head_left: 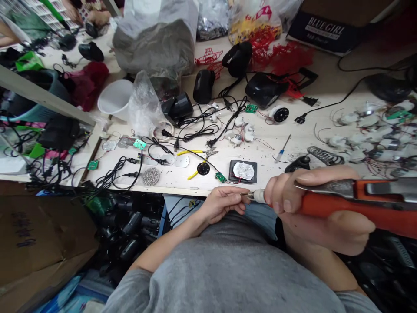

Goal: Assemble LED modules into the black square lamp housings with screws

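My right hand (319, 208) is wrapped round the orange handle of a soldering iron (358, 202), held close to the camera below the table's front edge. The iron's white collar and metal tip (254, 196) point left. My left hand (224, 203) is closed in a pinch right at that tip, fingers pressed on something too small to make out. Both hands hover over my lap, just under a black square plate with a white LED disc (243, 171) on the table edge.
The worktable (293, 143) carries yellow-handled cutters (195, 153), black cables, green circuit boards (220, 177), a small screwdriver (282, 151), white motor parts at the right (368, 134), black housings, plastic bags and a white bowl (114, 98). A cardboard box (39, 243) stands low left.
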Action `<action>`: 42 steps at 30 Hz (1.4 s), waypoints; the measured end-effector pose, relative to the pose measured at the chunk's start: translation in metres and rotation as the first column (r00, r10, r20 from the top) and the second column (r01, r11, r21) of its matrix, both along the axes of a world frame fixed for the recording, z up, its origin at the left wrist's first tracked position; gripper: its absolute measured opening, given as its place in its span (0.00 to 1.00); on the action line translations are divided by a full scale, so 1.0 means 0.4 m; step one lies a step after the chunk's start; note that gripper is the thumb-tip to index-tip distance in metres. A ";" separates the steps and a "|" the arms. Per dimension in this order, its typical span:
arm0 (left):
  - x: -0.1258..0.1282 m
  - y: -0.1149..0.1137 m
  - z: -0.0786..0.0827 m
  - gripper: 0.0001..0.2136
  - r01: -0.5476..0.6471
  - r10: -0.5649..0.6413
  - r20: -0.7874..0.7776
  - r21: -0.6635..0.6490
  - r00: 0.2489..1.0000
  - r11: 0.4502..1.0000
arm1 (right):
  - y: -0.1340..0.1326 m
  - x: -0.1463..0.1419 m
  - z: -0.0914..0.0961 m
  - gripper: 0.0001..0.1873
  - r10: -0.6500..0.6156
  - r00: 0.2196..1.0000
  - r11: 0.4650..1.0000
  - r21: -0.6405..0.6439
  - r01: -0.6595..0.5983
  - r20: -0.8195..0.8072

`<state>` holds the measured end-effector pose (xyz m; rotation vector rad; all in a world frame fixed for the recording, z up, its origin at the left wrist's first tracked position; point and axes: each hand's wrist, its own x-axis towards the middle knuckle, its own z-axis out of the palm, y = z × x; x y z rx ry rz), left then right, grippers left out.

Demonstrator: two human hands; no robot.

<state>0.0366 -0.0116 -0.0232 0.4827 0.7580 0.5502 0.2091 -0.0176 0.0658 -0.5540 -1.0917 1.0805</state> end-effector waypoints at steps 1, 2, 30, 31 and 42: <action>-0.016 0.004 0.006 0.30 0.040 -0.037 -0.053 0.047 0.998 0.998 | -0.005 -0.005 0.004 0.18 -0.055 0.998 0.998 -0.029 0.055 -0.011; -0.037 0.010 0.011 0.29 0.083 -0.067 -0.133 0.117 0.989 0.990 | -0.009 -0.007 0.007 0.18 -0.103 0.995 0.994 -0.049 0.103 -0.016; -0.182 0.183 0.061 0.18 0.969 0.472 -0.868 0.228 0.157 0.098 | 0.010 0.012 -0.034 0.18 -0.217 0.976 0.976 0.001 0.217 -0.008; -0.191 0.182 0.069 0.18 0.967 0.473 -0.866 0.234 0.160 0.102 | 0.009 0.015 -0.033 0.17 -0.218 0.976 0.976 0.003 0.218 -0.008; -0.086 0.149 0.098 0.24 0.514 0.487 -0.471 0.856 0.735 0.053 | 0.058 0.034 0.021 0.19 -0.399 0.917 0.917 -0.024 0.399 0.001</action>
